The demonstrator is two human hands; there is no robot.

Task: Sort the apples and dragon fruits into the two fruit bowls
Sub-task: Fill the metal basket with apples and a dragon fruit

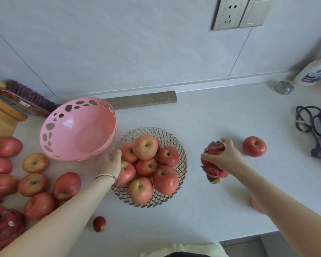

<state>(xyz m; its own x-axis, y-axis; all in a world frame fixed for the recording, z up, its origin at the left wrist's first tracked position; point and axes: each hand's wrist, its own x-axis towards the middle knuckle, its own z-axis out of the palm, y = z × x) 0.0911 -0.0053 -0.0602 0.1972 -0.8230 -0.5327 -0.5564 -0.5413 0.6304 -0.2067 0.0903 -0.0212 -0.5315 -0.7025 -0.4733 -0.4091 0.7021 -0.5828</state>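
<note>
The step in hand is the pickup of a dragon fruit (212, 164): the right hand (223, 156) is closed over its top, fingers curled around it where it lies on the table (211, 117), to the right of the clear glass bowl (181, 160). The left hand (112, 163) rests at that bowl's left rim, against the apples (146, 164) heaped inside; whether it grips the rim or only touches an apple I cannot tell.

The dragon fruit's long axis runs roughly away from the person, slightly tilted, its green-tipped end pointing towards the near table edge.

Since the glass bowl holds only apples, the fruit likely belongs in the pink perforated bowl (78, 128), which stands tilted and bare at left. The next move calls for a lift and a carry across the apple heap, clearing it.

Loose apples and another dragon fruit (4, 225) wait at far left.
</note>
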